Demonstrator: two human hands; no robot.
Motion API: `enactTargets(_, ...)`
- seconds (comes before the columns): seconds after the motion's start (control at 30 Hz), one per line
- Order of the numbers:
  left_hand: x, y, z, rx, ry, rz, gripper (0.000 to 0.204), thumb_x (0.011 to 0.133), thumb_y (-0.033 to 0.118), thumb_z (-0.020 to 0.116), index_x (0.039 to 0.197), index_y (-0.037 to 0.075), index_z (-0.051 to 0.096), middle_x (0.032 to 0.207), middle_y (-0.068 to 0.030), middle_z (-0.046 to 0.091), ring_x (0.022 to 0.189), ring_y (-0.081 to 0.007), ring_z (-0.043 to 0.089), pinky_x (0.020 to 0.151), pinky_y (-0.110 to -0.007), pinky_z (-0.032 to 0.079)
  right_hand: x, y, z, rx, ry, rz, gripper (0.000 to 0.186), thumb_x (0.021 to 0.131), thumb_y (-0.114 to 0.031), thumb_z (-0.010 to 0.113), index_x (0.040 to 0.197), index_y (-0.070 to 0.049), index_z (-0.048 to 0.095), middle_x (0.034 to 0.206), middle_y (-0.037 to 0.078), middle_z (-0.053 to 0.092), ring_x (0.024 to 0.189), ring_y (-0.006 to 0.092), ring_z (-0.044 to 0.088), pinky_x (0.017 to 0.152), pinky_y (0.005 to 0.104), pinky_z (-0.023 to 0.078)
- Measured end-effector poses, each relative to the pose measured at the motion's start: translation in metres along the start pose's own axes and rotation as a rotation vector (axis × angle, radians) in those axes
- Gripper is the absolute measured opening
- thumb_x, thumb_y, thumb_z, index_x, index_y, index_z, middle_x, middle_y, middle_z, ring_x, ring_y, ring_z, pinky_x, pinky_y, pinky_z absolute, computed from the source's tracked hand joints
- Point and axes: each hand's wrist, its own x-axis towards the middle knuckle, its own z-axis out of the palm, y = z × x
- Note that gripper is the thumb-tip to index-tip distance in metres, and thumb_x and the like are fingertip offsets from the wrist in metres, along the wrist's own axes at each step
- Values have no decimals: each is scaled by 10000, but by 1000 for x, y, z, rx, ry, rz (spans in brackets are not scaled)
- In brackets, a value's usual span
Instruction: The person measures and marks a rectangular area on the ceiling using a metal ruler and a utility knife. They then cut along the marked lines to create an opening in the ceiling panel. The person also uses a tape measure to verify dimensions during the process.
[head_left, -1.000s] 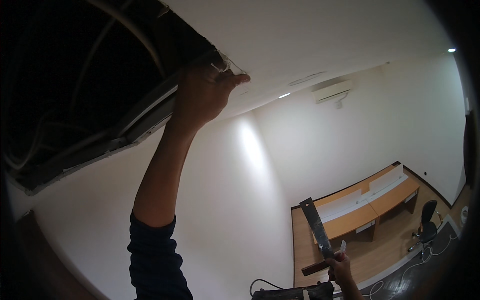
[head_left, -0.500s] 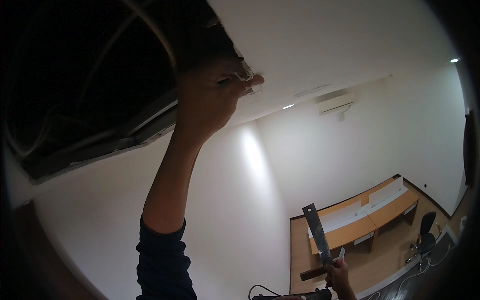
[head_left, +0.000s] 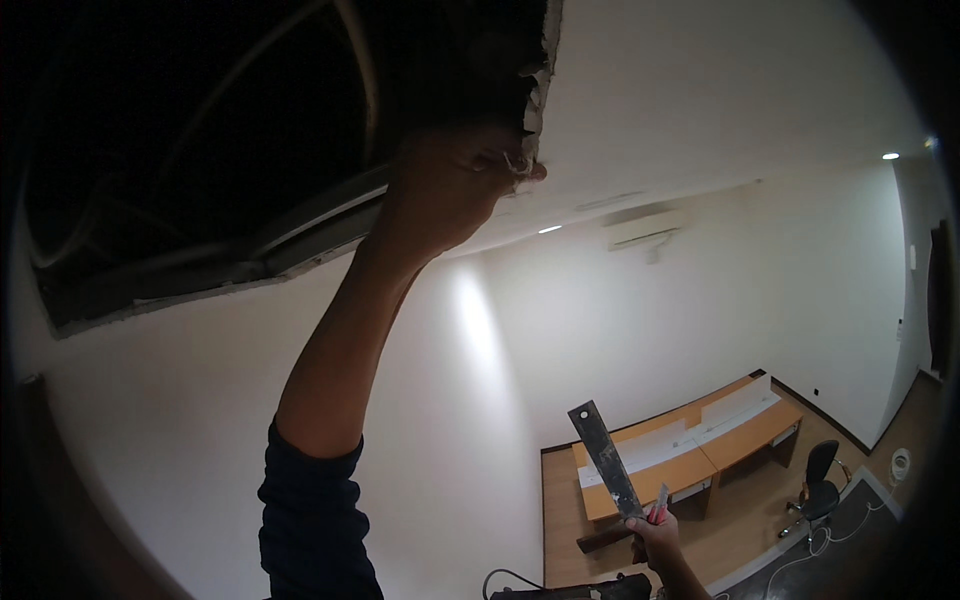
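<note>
Raised overhead, my left hand (head_left: 450,195) is closed at the torn edge (head_left: 535,120) of an opening in the white ceiling. Its fingertips pinch the ragged board edge, and its other fingers are dim in the shadow. Lower down, my right hand (head_left: 657,542) grips a try square, whose dark, paint-marked blade (head_left: 606,460) has a hole at its tip and points up and left. The square's brown stock (head_left: 605,537) sticks out beside the hand. A red utility knife (head_left: 659,505) with a pale tip is held in the same hand.
Cables (head_left: 360,70) hang inside the dark ceiling opening, above a metal rail (head_left: 320,220). Far below stand wooden desks (head_left: 690,465) with white dividers and a black office chair (head_left: 822,485). An air conditioner (head_left: 643,230) is on the far wall. A black bag-like object (head_left: 575,590) is at the bottom edge.
The view has shifted, so the room sits further left and lower, and the opening's torn edge further right. My left hand stays at that edge; my right hand still holds the square and knife.
</note>
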Motion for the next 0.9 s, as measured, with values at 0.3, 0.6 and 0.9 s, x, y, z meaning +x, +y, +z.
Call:
enactTargets(0.3, -3, -32, 3, 362, -178, -91, 208, 855, 198, 767, 977, 38, 712, 882, -119, 739, 807, -225, 729, 728, -362, 571, -6, 11, 8, 76, 64, -4, 292, 777, -96, 800, 853, -93, 518, 551, -11, 450, 390, 92, 425, 341, 281, 335)
enactTargets(0.6, 2, -40, 11, 405, -209, -23, 260, 884, 272, 741, 967, 25, 734, 805, -150, 727, 692, -225, 696, 682, -350, 535, 1, 18, 1, 125, 63, 87, 266, 800, -38, 762, 845, -84, 503, 564, -15, 435, 390, 89, 406, 351, 279, 327)
enactTargets(0.9, 9, -39, 21, 283, -139, -7, 361, 878, 334, 749, 1001, -4, 729, 890, -143, 748, 821, -248, 736, 770, -361, 569, 10, 25, -4, 15, 87, 91, 220, 817, -20, 741, 852, -62, 528, 580, 26, 499, 392, 123, 480, 343, 290, 378)
